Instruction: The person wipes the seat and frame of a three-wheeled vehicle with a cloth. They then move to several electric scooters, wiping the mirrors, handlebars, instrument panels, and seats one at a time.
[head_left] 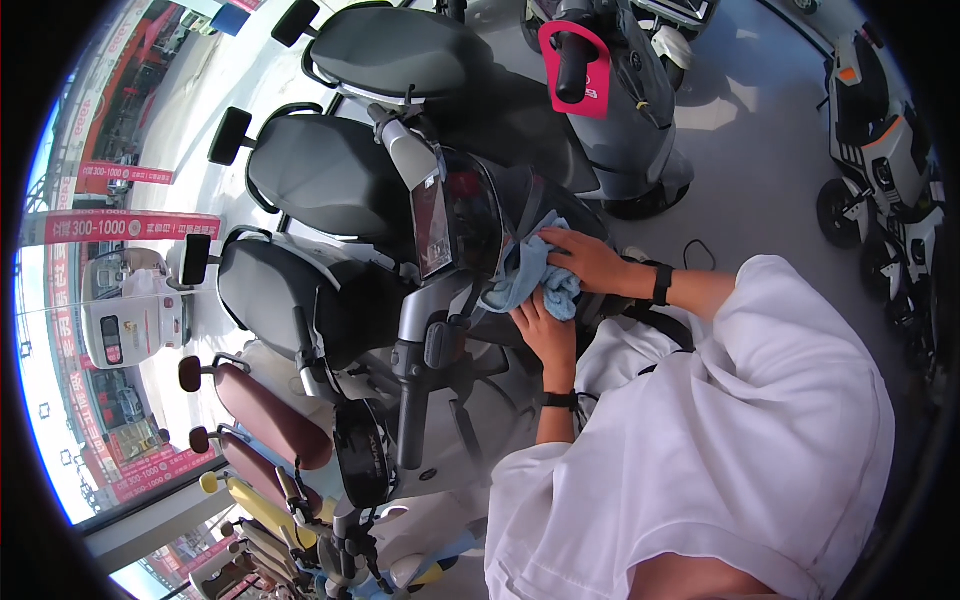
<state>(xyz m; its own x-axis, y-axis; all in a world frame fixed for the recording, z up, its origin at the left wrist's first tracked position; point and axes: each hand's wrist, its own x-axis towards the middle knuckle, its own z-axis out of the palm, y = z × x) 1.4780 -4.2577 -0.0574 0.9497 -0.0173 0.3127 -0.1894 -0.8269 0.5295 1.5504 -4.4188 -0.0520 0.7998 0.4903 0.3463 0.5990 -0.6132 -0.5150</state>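
A light blue cloth [530, 272] lies bunched against the front of a dark grey electric scooter, just beside its dashboard display [458, 220]. My right hand [592, 262] grips the cloth from above, with its fingers bent over the folds. Close below it, my left hand [546, 330] has its fingertips on the cloth's lower edge and pressed into it. The surface under the cloth is hidden. Toward the left runs the scooter's handlebar grip [412, 400].
Several scooters with dark grey seats [325, 175] stand in a row at the left. A scooter with a pink tag [580, 70] on its grip is at the top. More scooters [880, 150] line the right. Behind the glass, a white van [135, 310] is parked.
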